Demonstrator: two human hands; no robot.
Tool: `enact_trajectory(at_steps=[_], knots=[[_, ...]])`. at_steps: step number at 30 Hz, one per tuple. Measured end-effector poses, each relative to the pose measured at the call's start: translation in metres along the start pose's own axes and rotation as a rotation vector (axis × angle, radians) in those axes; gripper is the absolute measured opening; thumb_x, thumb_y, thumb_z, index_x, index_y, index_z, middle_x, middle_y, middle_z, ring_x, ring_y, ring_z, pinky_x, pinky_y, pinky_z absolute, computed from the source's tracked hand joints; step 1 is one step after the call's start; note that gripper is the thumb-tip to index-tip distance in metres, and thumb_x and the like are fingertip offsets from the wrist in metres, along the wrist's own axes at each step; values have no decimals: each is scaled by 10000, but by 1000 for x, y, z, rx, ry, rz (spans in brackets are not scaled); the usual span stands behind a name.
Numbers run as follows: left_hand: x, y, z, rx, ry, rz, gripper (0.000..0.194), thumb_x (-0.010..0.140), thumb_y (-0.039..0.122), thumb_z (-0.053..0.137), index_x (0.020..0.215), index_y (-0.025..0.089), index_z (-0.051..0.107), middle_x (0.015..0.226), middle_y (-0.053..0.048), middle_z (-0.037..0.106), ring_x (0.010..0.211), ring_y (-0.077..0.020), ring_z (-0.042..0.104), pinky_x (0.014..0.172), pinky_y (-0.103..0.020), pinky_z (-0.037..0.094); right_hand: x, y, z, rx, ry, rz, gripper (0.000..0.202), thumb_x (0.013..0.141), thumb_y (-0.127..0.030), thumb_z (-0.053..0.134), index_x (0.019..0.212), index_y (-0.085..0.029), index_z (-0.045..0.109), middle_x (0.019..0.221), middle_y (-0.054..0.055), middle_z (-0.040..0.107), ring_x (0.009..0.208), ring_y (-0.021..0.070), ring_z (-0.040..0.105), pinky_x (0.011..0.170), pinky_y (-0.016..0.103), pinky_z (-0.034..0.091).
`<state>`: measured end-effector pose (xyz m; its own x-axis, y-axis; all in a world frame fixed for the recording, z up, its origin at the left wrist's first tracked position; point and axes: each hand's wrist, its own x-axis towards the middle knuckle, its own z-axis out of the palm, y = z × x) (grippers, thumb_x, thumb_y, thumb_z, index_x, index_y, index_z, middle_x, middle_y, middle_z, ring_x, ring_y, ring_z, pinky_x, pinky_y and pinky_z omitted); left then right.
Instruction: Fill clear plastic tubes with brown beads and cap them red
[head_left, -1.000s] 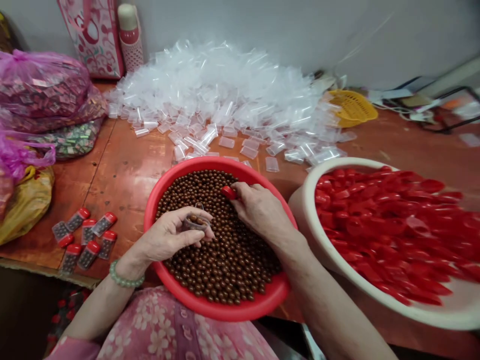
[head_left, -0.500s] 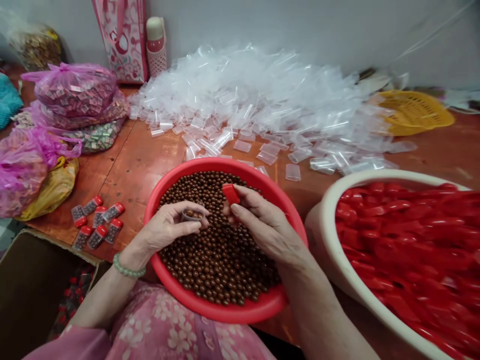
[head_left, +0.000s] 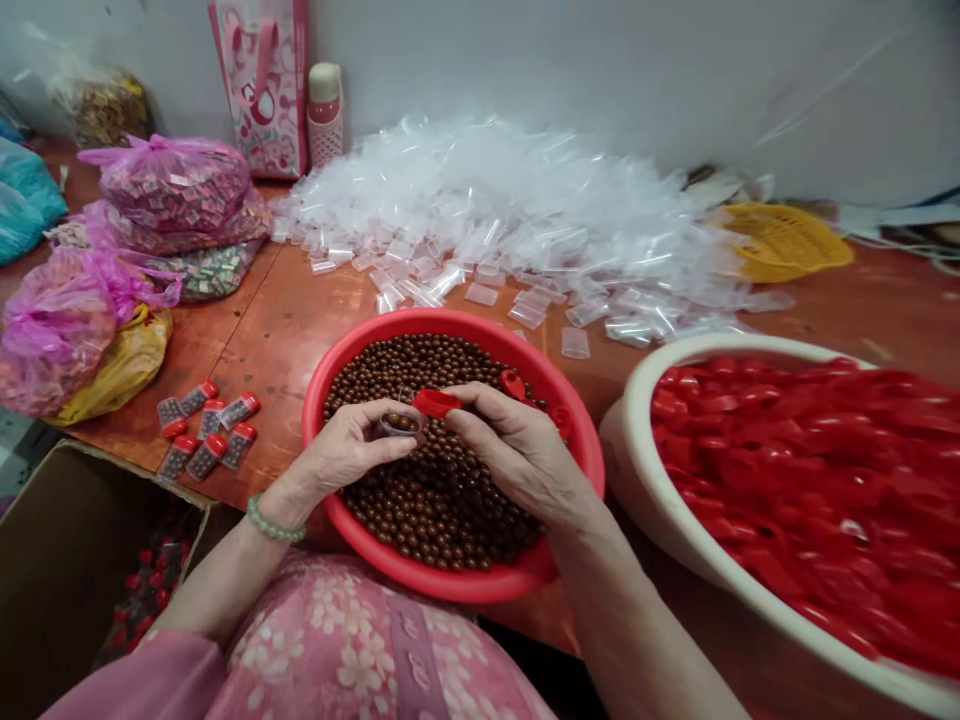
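Observation:
My left hand (head_left: 360,440) is closed around a small clear plastic container (head_left: 400,424), its open mouth showing brown balls inside. Between the thumb and fingers of my right hand (head_left: 502,435) is a red plastic cap (head_left: 436,403), held close to the container's mouth and just above it. Both hands are over a red basin (head_left: 319,385) of shiny brown balls (head_left: 442,540). Two more red caps lie on the balls by the basin's right side, one of them a red cap (head_left: 513,384) behind my right hand.
A cream tub (head_left: 637,440) heaped with red caps stands at right. Behind the basin spreads a pile of clear containers (head_left: 487,210). Several filled, capped containers (head_left: 212,455) lie at left, near a cardboard box (head_left: 67,540) and tied plastic bags (head_left: 176,190). A yellow basket (head_left: 787,240) sits back right.
My right hand has brought the red cap left and down, close to the container in my left hand. The view has shifted slightly, and red caps on the balls now show.

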<state>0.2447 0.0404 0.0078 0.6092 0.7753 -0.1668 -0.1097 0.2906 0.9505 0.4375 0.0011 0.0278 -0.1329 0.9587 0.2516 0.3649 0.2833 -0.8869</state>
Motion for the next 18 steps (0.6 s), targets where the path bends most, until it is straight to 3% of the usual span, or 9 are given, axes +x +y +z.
enact_trajectory(at_steps=[4,9,18], knots=[[1,-2,-2,30,-82,4,345,740,288,755,1050,145,704,972,-39,706,888,-151,624,908,-291,446,-2,-10,6,-161,-5,-106,176,959,-252,508,979,-224,680,808,23,624,742,152,579,690,271,469],[2,-6,-4,25,-121,37,296,756,241,723,1036,146,701,1024,-49,706,967,-167,621,959,-305,429,-2,-20,10,-306,-39,-136,163,953,-214,515,983,-195,674,814,43,626,750,162,596,685,283,484],[2,3,-5,6,-23,-56,243,741,212,708,976,156,682,902,-16,683,842,-119,617,825,-255,444,-10,-14,-9,-419,50,-92,126,926,-198,552,970,-203,671,788,28,625,712,154,607,666,280,495]])
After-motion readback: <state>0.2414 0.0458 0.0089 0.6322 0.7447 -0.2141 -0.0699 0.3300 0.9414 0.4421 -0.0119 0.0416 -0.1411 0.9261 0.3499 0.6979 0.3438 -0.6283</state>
